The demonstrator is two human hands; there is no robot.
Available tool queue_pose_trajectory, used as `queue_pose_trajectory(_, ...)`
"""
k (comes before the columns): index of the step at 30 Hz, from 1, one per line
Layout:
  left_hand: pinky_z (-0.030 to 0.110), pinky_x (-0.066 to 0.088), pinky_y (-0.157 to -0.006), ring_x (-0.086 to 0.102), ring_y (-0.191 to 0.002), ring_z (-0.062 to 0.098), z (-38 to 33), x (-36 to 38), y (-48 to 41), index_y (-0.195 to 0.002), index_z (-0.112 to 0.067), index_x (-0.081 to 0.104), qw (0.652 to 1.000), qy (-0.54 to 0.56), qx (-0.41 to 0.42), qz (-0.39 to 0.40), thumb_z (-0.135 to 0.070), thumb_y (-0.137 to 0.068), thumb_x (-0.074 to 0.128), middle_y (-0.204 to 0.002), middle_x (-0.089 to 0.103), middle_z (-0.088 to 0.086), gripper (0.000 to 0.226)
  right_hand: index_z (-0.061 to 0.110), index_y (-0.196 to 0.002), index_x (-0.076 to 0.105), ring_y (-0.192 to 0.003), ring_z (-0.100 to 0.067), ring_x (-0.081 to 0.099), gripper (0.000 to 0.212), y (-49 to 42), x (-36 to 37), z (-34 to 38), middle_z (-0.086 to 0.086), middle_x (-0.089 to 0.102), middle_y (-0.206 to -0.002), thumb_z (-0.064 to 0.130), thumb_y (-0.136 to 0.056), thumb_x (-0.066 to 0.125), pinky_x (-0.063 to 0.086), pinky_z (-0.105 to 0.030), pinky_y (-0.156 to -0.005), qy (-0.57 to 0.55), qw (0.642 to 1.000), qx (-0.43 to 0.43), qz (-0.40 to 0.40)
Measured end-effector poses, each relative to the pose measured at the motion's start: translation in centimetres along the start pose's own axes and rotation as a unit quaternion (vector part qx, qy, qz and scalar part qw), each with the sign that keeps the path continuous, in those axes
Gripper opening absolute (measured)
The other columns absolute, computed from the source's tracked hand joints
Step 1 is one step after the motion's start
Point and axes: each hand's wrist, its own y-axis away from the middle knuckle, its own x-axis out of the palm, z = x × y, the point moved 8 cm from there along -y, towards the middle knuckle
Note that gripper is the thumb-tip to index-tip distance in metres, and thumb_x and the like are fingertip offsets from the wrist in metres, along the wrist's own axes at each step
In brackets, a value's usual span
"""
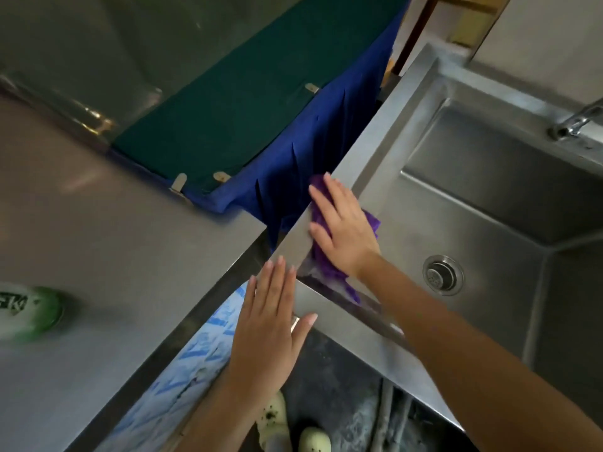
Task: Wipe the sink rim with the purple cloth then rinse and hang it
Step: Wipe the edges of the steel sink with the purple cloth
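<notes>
Right forearm (473, 353), closest on my feed, reaches over the sink rim (381, 135). Right hand (342, 223): fingers spread, pressing the purple cloth (326, 272) flat on the rim's left side. Left hand (270, 324): fingers straight, holding nothing, resting on the rim's near corner. I also log: drain (443, 275) in the basin, faucet (574, 122) at the far edge, steel counter (114, 239) to the left.

Your right hand (342, 223) hides most of crumpled purple cloth (328, 270) on rim of stainless steel sink (385, 125). Chrome tap (574, 122) behind sink cut by frame edge. Left of sink, green-white round object (29, 311) blurred, lettering unreadable.
</notes>
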Motion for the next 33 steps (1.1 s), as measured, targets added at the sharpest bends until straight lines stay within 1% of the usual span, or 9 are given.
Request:
queue_pose_trajectory(2, 0.039, 0.01, -0.116, 0.017, -0.143, 0.022, 0.1, 0.1, 0.2, -0.145, -0.006, 0.022, 1.0, 0.001, -0.008, -0.008, -0.054, -0.097, 0.013, -0.153, 0.028, 0.013, 0.068, 0.016, -0.146, 0.027, -0.145, -0.028, 0.014, 0.059, -1.9, -0.7, -2.7, -0.012, 0.017, -0.157, 0.042, -0.093, 0.031, 0.012, -0.042, -0.12, -0.003, 0.999, 0.036, -0.019)
queue_pose_trajectory(5, 0.038, 0.01, -0.116, 0.018, -0.144, 0.022, 0.1, 0.2, 0.2, -0.146, -0.007, 0.023, 1.0, -0.005, -0.013, -0.012, -0.054, -0.097, 0.013, -0.154, 0.026, 0.012, 0.069, 0.02, -0.148, 0.02, -0.146, -0.025, 0.009, 0.056, -3.9, -1.5, -6.6, -0.009, 0.01, -0.159, 0.039, -0.097, 0.033, 0.008, -0.039, -0.121, -0.014, 0.992, 0.12, -0.028)
queue_pose_trajectory(10, 0.039, 0.011, -0.115, 0.019, -0.144, 0.024, 0.1, 0.2, 0.0, -0.146, -0.007, 0.025, 1.0, -0.007, -0.012, -0.015, -0.054, -0.096, 0.011, -0.154, 0.026, 0.012, 0.07, 0.021, -0.149, 0.015, -0.146, -0.024, 0.01, 0.054, -3.2, -1.5, -6.3, -0.006, 0.007, -0.159, 0.04, -0.099, 0.026, 0.01, -0.037, -0.12, -0.042, 0.982, 0.181, -0.042)
queue_pose_trajectory(13, 0.04, 0.012, -0.115, 0.023, -0.143, 0.026, 0.0, 0.2, -0.1, -0.145, -0.005, 0.028, 1.0, -0.003, -0.011, -0.018, -0.054, -0.096, 0.008, -0.153, 0.029, 0.013, 0.072, 0.021, -0.149, 0.019, -0.146, -0.022, 0.009, 0.053, -0.9, -0.8, -3.3, -0.005, 0.009, -0.159, 0.038, -0.099, 0.028, 0.011, -0.037, -0.12, -0.05, 0.988, 0.145, -0.034)
queue_pose_trajectory(16, 0.04, 0.011, -0.116, 0.023, -0.143, 0.026, -0.2, 0.1, -0.1, -0.144, -0.004, 0.03, 1.0, -0.003, -0.01, -0.024, -0.053, -0.096, 0.008, -0.153, 0.03, 0.014, 0.072, 0.025, -0.147, 0.024, -0.147, -0.017, 0.008, 0.052, 2.7, -0.2, 0.7, 0.0, 0.011, -0.159, 0.04, -0.098, 0.031, 0.012, -0.037, -0.12, -0.069, 0.996, 0.052, 0.001)
queue_pose_trajectory(20, 0.038, 0.007, -0.117, 0.02, -0.143, 0.025, -0.2, 0.2, 0.0, -0.145, -0.004, 0.029, 1.0, -0.016, -0.001, -0.024, -0.053, -0.097, 0.008, -0.152, 0.03, 0.015, 0.072, 0.025, -0.144, 0.034, -0.146, -0.009, 0.01, 0.048, 5.6, 0.2, 3.0, 0.005, 0.017, -0.158, 0.036, -0.097, 0.03, 0.012, -0.035, -0.12, -0.171, 0.984, -0.004, 0.055)
queue_pose_trajectory(25, 0.04, 0.006, -0.116, 0.019, -0.143, 0.027, -0.2, -0.1, 0.1, -0.144, -0.002, 0.028, 1.0, -0.002, 0.0, -0.027, -0.053, -0.096, 0.004, -0.153, 0.028, 0.017, 0.074, 0.028, -0.138, 0.044, -0.14, -0.006, 0.026, 0.039, 8.8, -0.1, 3.1, 0.007, 0.033, -0.152, 0.03, -0.101, 0.033, 0.017, -0.028, -0.118, -0.213, 0.973, 0.027, 0.079)
queue_pose_trajectory(30, 0.042, 0.012, -0.117, 0.026, -0.141, 0.03, -0.5, -0.5, 0.2, -0.142, -0.001, 0.033, 0.999, -0.018, 0.002, -0.028, -0.05, -0.096, 0.0, -0.15, 0.033, 0.019, 0.075, 0.029, -0.135, 0.048, -0.135, -0.008, 0.037, 0.038, 10.7, -1.0, 3.7, 0.008, 0.045, -0.145, 0.035, -0.1, 0.034, 0.026, -0.028, -0.114, -0.142, 0.985, 0.064, 0.077)
queue_pose_trajectory(33, 0.041, 0.012, -0.116, 0.022, -0.143, 0.028, -0.6, -0.5, 0.2, -0.143, -0.003, 0.03, 0.999, -0.02, -0.004, -0.032, -0.048, -0.096, 0.003, -0.152, 0.029, 0.017, 0.071, 0.029, -0.134, 0.049, -0.132, -0.01, 0.042, 0.039, 12.1, -1.3, 3.9, 0.008, 0.048, -0.143, 0.038, -0.099, 0.034, 0.03, -0.026, -0.11, -0.083, 0.99, 0.098, 0.048)
